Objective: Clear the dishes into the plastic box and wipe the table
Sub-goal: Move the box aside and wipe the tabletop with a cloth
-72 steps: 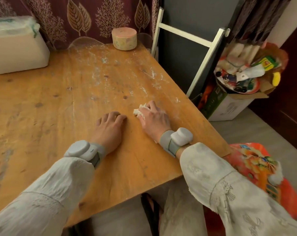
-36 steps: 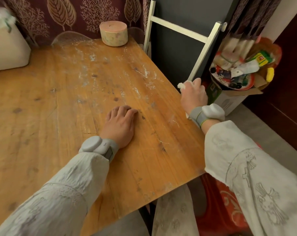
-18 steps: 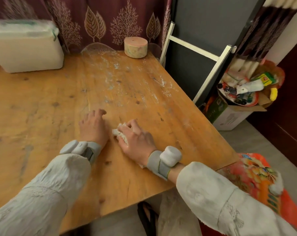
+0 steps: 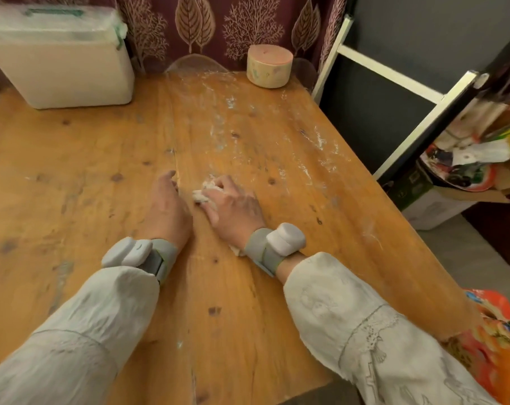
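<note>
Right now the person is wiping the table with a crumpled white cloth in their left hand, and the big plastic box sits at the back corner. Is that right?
Almost. The head view shows the crumpled white cloth under the right hand, not the left. The left hand rests on the table and holds nothing. The plastic box does sit at the back corner.

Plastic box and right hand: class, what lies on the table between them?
Only bare wood of the table separates the plastic box from the right hand, head view.
</note>
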`<action>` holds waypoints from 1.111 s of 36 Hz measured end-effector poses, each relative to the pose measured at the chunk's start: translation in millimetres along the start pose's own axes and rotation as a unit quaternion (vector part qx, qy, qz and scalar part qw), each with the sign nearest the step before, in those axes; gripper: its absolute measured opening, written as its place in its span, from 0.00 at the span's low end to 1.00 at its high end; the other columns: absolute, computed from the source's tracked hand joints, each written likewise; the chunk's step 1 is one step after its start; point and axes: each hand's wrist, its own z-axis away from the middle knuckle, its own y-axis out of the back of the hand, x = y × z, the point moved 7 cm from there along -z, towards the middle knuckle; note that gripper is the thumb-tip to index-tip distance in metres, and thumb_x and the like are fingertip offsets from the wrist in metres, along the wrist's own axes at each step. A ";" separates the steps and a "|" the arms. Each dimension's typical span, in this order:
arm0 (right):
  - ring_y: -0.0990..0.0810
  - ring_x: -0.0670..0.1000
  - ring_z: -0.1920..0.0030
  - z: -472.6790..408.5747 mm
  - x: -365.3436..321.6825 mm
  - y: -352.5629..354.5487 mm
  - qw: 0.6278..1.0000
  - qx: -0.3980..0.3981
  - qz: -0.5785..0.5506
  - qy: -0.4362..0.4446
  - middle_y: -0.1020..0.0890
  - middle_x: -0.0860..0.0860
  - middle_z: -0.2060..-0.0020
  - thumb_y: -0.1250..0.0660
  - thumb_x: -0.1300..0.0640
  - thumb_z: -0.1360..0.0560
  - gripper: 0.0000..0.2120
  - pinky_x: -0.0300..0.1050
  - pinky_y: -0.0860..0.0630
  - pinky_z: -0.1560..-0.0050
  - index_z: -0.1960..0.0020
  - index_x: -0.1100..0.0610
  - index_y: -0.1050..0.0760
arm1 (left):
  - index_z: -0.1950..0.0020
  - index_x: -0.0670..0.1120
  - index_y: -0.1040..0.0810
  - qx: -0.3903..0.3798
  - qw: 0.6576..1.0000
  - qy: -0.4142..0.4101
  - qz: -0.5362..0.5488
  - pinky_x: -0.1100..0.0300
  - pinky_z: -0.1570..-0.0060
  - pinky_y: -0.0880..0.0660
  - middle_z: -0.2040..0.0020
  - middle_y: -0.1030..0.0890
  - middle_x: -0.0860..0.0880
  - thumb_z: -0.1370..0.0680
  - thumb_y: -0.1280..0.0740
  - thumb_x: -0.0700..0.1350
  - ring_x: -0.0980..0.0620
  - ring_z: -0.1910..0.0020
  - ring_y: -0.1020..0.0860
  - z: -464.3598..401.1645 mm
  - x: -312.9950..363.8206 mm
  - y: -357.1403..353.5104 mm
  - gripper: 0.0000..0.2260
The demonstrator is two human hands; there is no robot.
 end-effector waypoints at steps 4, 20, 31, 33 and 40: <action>0.27 0.54 0.41 12.5 81.8 29.6 0.997 0.011 0.000 -0.074 0.31 0.51 0.37 0.44 0.51 0.20 0.15 0.50 0.34 0.36 0.35 0.47 0.27 | 0.27 0.43 0.41 -0.021 0.984 -0.111 -0.140 0.49 0.34 0.37 0.34 0.33 0.39 0.20 0.45 0.40 0.40 0.36 0.33 8.2 20.8 -16.2 0.21; 0.28 0.57 0.43 38.4 91.8 41.7 0.999 0.004 0.008 -0.048 0.30 0.55 0.40 0.42 0.52 0.20 0.17 0.48 0.32 0.43 0.34 0.55 0.28 | 0.28 0.45 0.38 -0.086 0.939 -0.215 -0.254 0.49 0.39 0.36 0.35 0.29 0.42 0.20 0.49 0.38 0.41 0.35 0.33 25.5 79.0 -67.3 0.19; 0.27 0.58 0.44 60.9 290.1 110.7 0.944 0.084 0.123 -0.296 0.29 0.56 0.42 0.44 0.54 0.20 0.14 0.53 0.28 0.43 0.37 0.55 0.28 | 0.35 0.44 0.29 -0.081 0.935 -0.242 -0.245 0.48 0.40 0.35 0.39 0.28 0.43 0.20 0.43 0.39 0.40 0.39 0.31 23.9 98.9 -89.8 0.14; 0.27 0.58 0.44 63.0 296.2 122.3 0.931 0.128 0.128 -0.318 0.29 0.57 0.42 0.43 0.55 0.21 0.14 0.52 0.28 0.44 0.37 0.55 0.28 | 0.37 0.43 0.26 -0.077 0.933 -0.259 -0.237 0.47 0.42 0.33 0.41 0.27 0.41 0.21 0.41 0.38 0.39 0.42 0.30 22.8 103.0 -92.9 0.13; 0.28 0.52 0.47 30.2 197.6 96.9 0.986 0.098 -0.003 -0.134 0.31 0.53 0.42 0.44 0.51 0.20 0.16 0.46 0.28 0.47 0.34 0.53 0.29 | 0.40 0.42 0.25 -0.074 0.928 -0.281 -0.231 0.47 0.44 0.34 0.42 0.26 0.41 0.21 0.40 0.38 0.39 0.43 0.30 19.0 115.5 -102.2 0.11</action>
